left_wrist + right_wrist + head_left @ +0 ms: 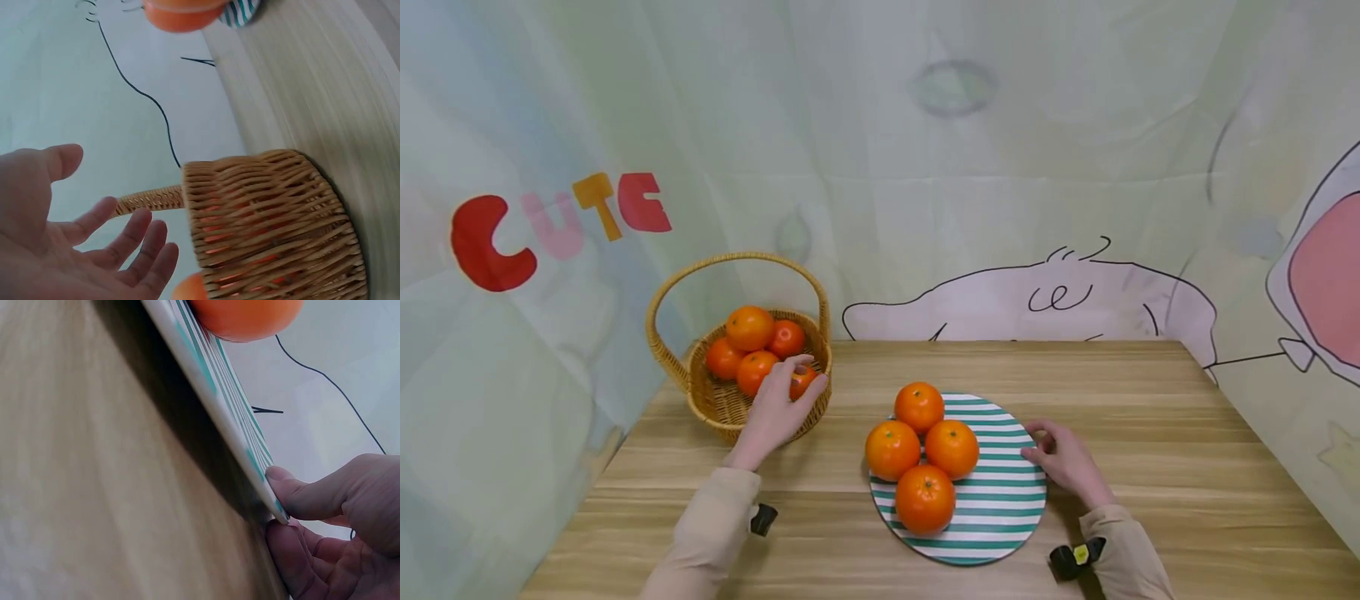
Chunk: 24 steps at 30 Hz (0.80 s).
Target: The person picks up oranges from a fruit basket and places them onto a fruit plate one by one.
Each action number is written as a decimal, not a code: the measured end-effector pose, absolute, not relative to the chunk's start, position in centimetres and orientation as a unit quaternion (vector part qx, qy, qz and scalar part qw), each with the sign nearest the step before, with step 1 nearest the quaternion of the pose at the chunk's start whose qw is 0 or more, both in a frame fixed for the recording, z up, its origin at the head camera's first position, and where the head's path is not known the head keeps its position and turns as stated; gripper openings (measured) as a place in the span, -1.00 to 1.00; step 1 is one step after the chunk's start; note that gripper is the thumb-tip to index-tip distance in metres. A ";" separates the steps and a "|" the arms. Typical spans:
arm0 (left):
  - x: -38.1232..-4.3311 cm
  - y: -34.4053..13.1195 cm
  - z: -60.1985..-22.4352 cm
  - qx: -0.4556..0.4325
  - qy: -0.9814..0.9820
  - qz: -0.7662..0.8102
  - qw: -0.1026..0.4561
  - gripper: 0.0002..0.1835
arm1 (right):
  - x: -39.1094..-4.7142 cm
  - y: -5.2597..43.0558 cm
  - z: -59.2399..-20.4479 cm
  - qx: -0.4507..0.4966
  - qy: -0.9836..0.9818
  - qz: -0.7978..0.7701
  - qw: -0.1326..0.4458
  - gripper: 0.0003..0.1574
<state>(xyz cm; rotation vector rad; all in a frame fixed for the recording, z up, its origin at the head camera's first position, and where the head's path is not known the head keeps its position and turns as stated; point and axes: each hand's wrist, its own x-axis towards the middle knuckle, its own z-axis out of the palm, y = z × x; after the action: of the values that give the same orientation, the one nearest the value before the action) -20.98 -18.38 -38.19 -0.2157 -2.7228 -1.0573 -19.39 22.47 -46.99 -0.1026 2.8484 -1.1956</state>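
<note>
On the left stands a wicker basket (721, 412) with a tall arched handle and several oranges (750, 328) inside. My left hand (781, 408) reaches over its near right rim, with one orange (802, 381) partly hidden behind the fingers. In the left wrist view, that hand (94, 237) has loosely bent, spread fingers and an empty palm beside the basket (275, 225). My right hand (1067, 458) pinches the right edge of a round green-and-white striped plate (1000, 475), thumb on top and fingers beneath. Several oranges (926, 499) sit grouped on the plate's left half.
Basket and plate share a wooden table (1120, 383). A printed curtain (880, 167) hangs along the back and both sides, close behind the basket. In the right wrist view, the edge of the plate (219, 419) casts a dark shadow on the tabletop.
</note>
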 end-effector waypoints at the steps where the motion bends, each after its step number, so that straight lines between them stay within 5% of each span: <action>1: -21.2 -18.6 -38.3 -0.060 -0.927 -0.355 0.101 -0.48 | -19.4 22.5 -47.0 -0.033 0.921 -0.386 0.025 -0.55; 24: -25.1 -20.2 -39.0 0.052 -0.965 -0.256 -0.018 -0.40 | -19.5 22.4 -47.0 -0.026 0.921 -0.388 0.027 -0.57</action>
<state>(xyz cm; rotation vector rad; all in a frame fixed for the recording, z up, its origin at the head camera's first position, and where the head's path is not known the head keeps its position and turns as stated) -25.05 -20.17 -38.98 0.1668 -3.0680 -0.8137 -19.45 22.43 -47.05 -0.0815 2.8442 -1.1983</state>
